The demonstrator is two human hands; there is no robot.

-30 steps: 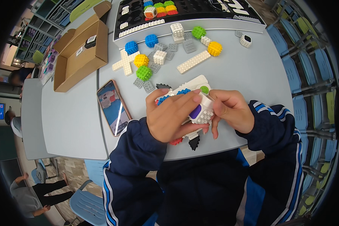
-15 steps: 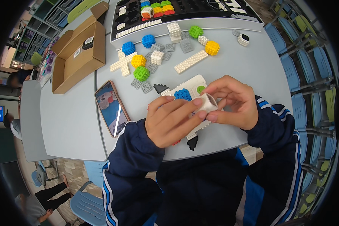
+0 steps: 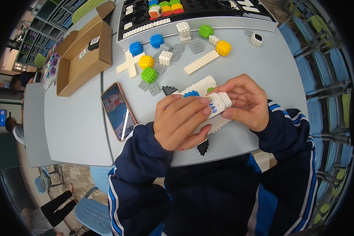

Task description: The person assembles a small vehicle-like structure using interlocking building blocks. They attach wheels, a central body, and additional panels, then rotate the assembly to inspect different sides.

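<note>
Between my hands is a small white plastic block (image 3: 220, 103) with rounded edges and blue handwriting on one face. My right hand (image 3: 247, 104) pinches its right end between thumb and fingers. Across its left side lie the fingertips of my left hand (image 3: 181, 122), whose fingers are close together and curved; both hands hold the block. Just beneath is a white studded assembly (image 3: 202, 85), partly hidden by my hands. It carries a blue studded piece (image 3: 191, 93), a green round piece (image 3: 211, 89) and black toothed pieces (image 3: 203, 148) at its ends.
A phone (image 3: 119, 112) lies left of my hands. Beyond are coloured studded blocks (image 3: 149, 74), grey plates (image 3: 196, 46), a white cross piece (image 3: 129, 64) and a long white strip (image 3: 201, 62). A parts tray (image 3: 204, 24) stands at the back, an open cardboard box (image 3: 84, 59) far left.
The white block has been turned: its hollow opening faced up before, and now a closed face with blue handwriting shows. My right hand has shifted its grip to the block's end.
</note>
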